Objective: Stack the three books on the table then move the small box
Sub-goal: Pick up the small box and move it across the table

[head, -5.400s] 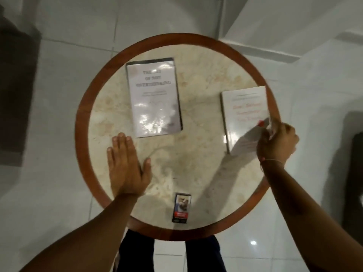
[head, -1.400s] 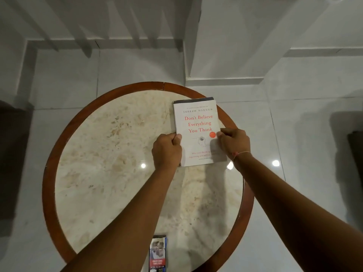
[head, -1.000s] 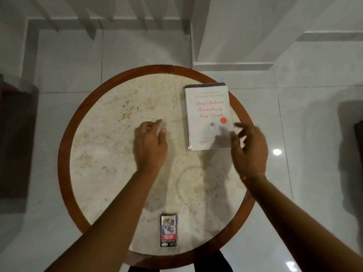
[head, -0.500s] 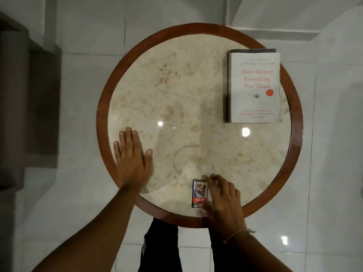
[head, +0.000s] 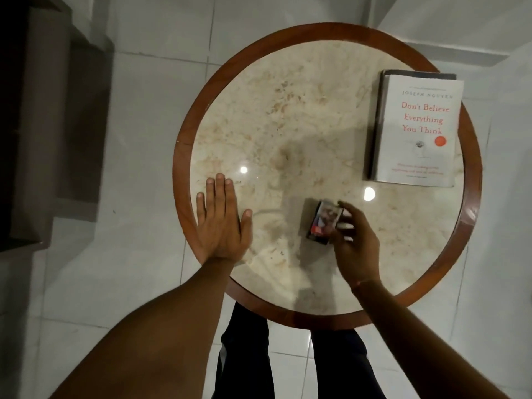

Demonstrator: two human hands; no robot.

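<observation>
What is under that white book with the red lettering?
A dark edge of another book peeks out past the far end of the white book, so it tops a stack on the table. How many lie beneath is covered.

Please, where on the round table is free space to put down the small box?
The widest bare patch is the far-left marble, between the wooden rim, the left hand and the book stack. Another lies near the person, below the right hand holding the small box. The far-right side is crowded by the books.
</observation>
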